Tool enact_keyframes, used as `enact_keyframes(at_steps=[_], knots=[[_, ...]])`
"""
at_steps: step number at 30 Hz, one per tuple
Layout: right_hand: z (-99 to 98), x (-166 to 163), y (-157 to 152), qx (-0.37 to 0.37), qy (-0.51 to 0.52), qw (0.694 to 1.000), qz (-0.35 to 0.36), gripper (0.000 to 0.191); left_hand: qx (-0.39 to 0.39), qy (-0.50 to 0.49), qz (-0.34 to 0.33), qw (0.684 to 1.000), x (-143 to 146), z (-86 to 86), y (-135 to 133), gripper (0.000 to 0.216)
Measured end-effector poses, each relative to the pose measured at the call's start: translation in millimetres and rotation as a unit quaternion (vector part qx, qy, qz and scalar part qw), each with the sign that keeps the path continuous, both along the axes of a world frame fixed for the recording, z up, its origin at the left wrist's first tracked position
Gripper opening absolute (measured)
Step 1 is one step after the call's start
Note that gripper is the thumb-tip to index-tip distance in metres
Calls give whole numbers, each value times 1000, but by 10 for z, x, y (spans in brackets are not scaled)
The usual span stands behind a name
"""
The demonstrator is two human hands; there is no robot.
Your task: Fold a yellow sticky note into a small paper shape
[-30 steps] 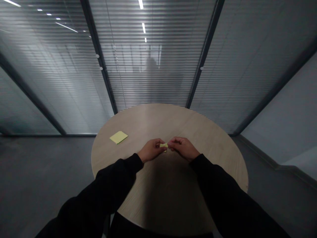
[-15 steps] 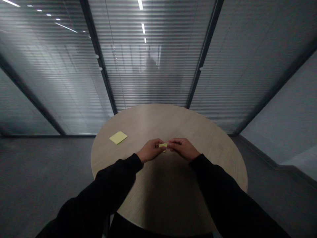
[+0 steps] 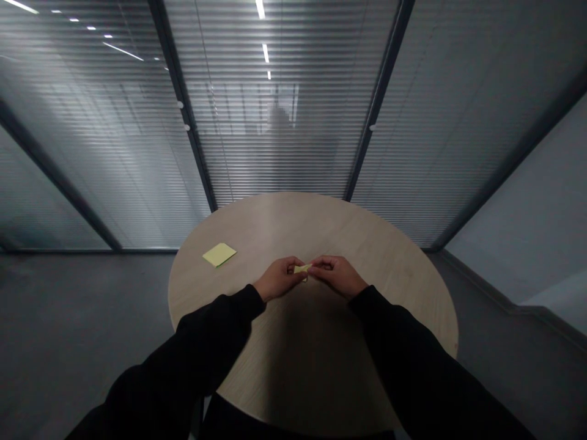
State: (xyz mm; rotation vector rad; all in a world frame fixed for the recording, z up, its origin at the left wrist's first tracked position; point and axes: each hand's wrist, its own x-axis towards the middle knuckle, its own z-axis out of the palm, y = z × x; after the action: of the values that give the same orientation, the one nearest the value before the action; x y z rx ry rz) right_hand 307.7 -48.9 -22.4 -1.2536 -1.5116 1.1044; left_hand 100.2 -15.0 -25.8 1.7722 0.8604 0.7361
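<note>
The slip (image 3: 301, 269) looks papery, the table (image 3: 321, 223) smoothly wood-grained.

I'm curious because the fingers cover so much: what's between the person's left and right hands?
In the head view, a small yellow piece of paper is between the left hand and the right hand, held by both.

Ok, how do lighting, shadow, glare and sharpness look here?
Head view: dim room, bright light streaks showing at the blinds; head view: a dark shadow covers the near middle of the table; head view: the yellow paper between left hand and right hand is small, partly hidden, its shape unclear.
</note>
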Motion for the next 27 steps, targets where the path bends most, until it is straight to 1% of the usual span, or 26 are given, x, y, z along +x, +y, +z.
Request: enact_keyframes(at_steps=[6, 12, 20, 24, 27], knots=[[18, -24, -22, 7, -18, 1000, -19, 34, 26, 28, -5, 999, -14, 11, -3, 40], [-6, 0, 2, -7, -2, 1000, -1, 34, 42, 49, -2, 998, -22, 4, 5, 40], [-14, 14, 13, -4, -2, 1000, 4, 36, 22, 27, -10, 999, -3, 21, 0, 40], [-13, 20, 18, -7, 8, 1000, 15, 36, -8, 9, -22, 1000, 4, 16, 11, 37], [-5, 23, 18, 8, -15, 1000, 21, 37, -12, 13, -18, 1000, 7, 12, 15, 36]])
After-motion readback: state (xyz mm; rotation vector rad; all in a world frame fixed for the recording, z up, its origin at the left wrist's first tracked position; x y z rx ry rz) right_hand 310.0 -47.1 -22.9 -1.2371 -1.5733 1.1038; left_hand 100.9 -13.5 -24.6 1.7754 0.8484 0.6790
